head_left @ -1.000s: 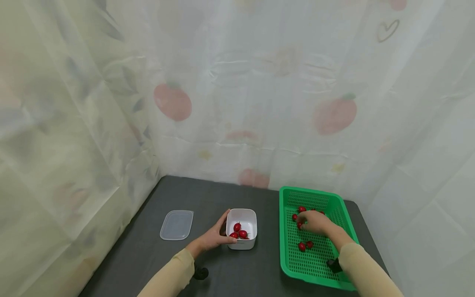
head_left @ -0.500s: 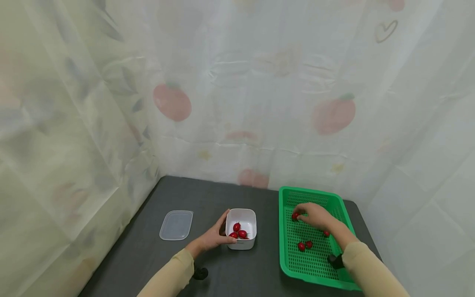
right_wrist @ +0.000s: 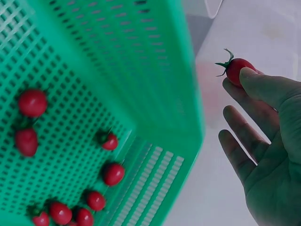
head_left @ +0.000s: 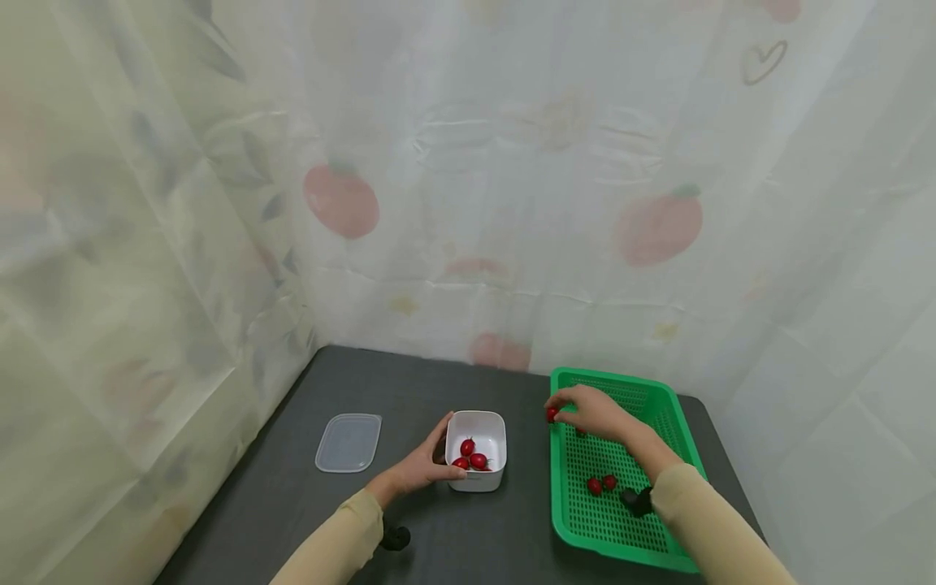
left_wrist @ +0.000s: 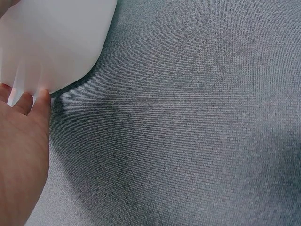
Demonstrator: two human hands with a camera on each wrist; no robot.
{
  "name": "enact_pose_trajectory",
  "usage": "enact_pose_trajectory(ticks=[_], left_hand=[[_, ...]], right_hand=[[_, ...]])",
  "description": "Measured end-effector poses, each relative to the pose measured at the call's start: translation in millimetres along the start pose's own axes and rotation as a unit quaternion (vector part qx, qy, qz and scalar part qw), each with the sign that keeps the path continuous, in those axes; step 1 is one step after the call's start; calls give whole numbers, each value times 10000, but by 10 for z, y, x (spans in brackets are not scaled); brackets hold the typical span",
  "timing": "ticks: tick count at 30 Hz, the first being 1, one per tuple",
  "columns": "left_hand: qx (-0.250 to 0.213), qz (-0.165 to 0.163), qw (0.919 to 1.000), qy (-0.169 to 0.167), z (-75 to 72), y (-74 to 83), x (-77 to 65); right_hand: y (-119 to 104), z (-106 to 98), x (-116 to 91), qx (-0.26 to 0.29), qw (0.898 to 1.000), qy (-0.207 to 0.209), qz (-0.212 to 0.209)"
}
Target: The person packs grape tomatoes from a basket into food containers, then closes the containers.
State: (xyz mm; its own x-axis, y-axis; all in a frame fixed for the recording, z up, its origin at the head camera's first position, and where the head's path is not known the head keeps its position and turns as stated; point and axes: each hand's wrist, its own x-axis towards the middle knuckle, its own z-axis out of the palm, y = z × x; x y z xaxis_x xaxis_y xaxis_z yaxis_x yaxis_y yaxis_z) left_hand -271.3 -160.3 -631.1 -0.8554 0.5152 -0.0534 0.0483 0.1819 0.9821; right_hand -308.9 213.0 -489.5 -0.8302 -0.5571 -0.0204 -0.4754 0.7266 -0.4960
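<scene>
Between thumb and index finger, my right hand pinches a red cherry tomato with a green stem, at the left rim of the green basket. The other fingers of that hand are spread apart in the right wrist view. Several more cherry tomatoes lie on the basket's slotted bottom. My left hand grips a square white container from its left side, thumb at the front wall. Red cherry tomatoes lie inside that container. The left fingers press against its wall in the left wrist view.
A translucent square lid lies on the dark table to the left of the container. The basket stands at the table's right side. Printed curtains hang behind the table and along both sides.
My right hand has risen from inside the basket and moved left to its rim with a cherry tomato pinched in it. My left hand and the container have stayed in place.
</scene>
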Motion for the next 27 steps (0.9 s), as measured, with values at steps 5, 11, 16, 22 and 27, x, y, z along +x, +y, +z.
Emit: enact_pose_trajectory(ticks=[5,11,16,22,27], left_hand=[[10,-30,10000,-8,3,16,-4],[-18,10,10000,-42,-2,37,-12],[-51,19,10000,-39,2,36,-13],[-10,-25,10000,-19,3,35,-4],[-8,-123,9999,-4,4,37,2]], right_hand=[[-143,70,152,137,9997,-70,-166],[-283,160,327,275,9993,-150,-185],[-342,234,454,369,9991,-189,-127],[-387,331,593,257,9989,-325,-218],[-467,380,684,134,9984,-476,-290]])
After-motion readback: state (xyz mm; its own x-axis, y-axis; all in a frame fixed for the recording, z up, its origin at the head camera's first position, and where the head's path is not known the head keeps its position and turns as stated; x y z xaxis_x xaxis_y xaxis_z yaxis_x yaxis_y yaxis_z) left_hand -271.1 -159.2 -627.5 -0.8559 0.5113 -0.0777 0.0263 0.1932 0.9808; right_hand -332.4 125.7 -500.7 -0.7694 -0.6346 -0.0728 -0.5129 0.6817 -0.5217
